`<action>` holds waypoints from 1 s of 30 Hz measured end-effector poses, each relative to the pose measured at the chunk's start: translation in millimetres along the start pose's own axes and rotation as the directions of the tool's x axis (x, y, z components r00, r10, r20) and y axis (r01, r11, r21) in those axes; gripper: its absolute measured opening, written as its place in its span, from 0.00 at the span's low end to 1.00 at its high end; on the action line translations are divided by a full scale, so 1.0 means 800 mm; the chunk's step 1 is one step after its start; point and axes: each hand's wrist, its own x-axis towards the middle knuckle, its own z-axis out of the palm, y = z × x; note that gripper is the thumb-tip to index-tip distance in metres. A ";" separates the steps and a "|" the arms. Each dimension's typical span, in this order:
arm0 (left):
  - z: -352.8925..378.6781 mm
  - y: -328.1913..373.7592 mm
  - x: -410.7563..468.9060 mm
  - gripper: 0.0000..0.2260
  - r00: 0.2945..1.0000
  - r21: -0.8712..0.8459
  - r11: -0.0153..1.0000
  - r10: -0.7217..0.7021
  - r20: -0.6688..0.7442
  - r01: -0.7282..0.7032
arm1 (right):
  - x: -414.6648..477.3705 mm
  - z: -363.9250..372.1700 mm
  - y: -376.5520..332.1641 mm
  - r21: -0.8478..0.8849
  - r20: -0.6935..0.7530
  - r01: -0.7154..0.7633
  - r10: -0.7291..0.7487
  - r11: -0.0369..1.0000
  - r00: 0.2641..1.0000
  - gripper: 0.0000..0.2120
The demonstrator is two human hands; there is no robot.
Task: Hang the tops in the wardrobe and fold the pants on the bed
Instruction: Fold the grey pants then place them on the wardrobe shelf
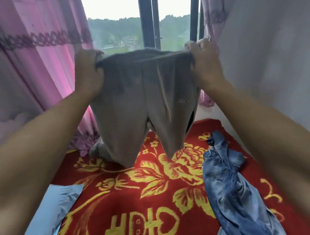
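A bedroom window [117, 29] with dark frame bars [148, 19] looks out on green hills at 12 o'clock. A pink curtain [31, 70] hangs at 9 o'clock and a paler one [254, 40] at 2 o'clock. Below them, a bed [183, 229] is spread with a red blanket [129, 194] patterned with gold flowers.

Against this backdrop, a person's fingers [98, 54] on the left side curl over one end of the waistband of grey sweatpants [132, 104]. The fingers [191, 45] on the right side pinch the other end. Both sets are clamped on the fabric, stretching the waistband wide and roughly level in front of the window.

The left hand [87, 72] sits at about 10 o'clock of the garment and the right hand [204, 61] at about 2 o'clock. Both bare forearms reach in from the bottom corners of the view.

The sweatpants hang front-on above the bed. A pale drawstring [164, 91] trails down the middle and a small oval logo patch [182, 101] sits toward 3 o'clock. The leg at 7 o'clock reaches the blanket, its ribbed cuff [98, 151] bunched near the foot of the pink curtain. The other leg ends just above the gold flowers.

A pair of faded blue jeans [231, 185] lies crumpled on the blanket at 4 o'clock, clear of the sweatpants. A light blue pillow [53, 209] rests at 7 o'clock, beside the left forearm.
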 end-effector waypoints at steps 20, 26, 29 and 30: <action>0.024 -0.017 -0.713 0.14 0.282 0.299 0.952 -0.269 0.921 -0.069 | -0.651 0.060 -0.037 -0.224 0.937 0.209 0.151 0.952 0.314 0.18; -0.013 0.001 -0.742 0.16 0.255 0.288 0.942 -0.239 0.937 -0.174 | -0.691 0.018 -0.052 -0.224 0.944 0.283 0.135 0.933 0.302 0.16; -0.021 0.006 -0.769 0.15 0.214 0.305 0.929 -0.261 0.941 -0.210 | -0.721 0.006 -0.059 -0.211 0.951 0.261 0.137 0.942 0.276 0.14; -0.024 0.009 -0.781 0.15 0.180 0.305 0.927 -0.269 0.946 -0.219 | -0.733 0.002 -0.062 -0.205 0.951 0.242 0.134 0.948 0.280 0.12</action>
